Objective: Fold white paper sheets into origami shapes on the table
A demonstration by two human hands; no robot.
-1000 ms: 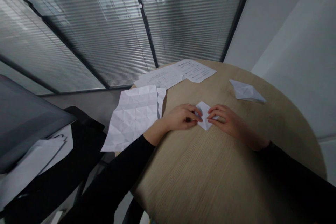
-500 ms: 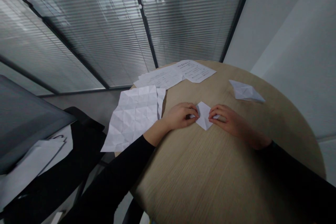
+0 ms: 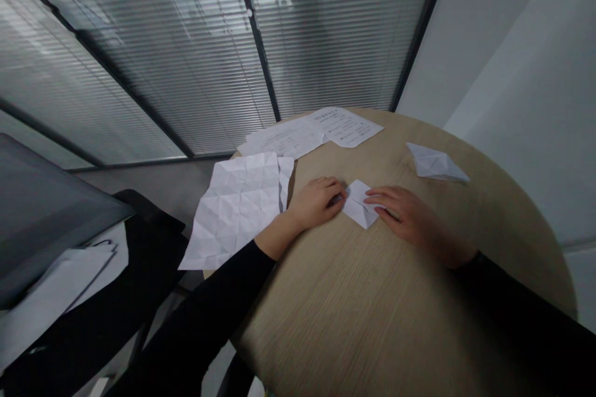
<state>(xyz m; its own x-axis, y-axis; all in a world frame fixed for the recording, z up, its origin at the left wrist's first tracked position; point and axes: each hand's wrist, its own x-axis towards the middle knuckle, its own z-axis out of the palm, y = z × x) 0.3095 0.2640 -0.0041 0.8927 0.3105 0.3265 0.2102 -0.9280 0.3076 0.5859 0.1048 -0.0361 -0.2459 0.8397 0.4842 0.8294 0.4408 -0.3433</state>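
One creased paper diamond (image 3: 357, 206) touches the right hand (image 3: 403, 213), fingers parted, and the left hand (image 3: 318, 202), grip unclear.

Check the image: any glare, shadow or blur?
Head view: dim overall, brightest through the blinds; head view: table without glare, softly shadowed beside the right sleeve; head view: left hand and right hand readable without heavy blur, creases faint on folded paper.

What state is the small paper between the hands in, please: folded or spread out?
Folded: the small paper is diamond-shaped, with a flap edge visible across its middle.
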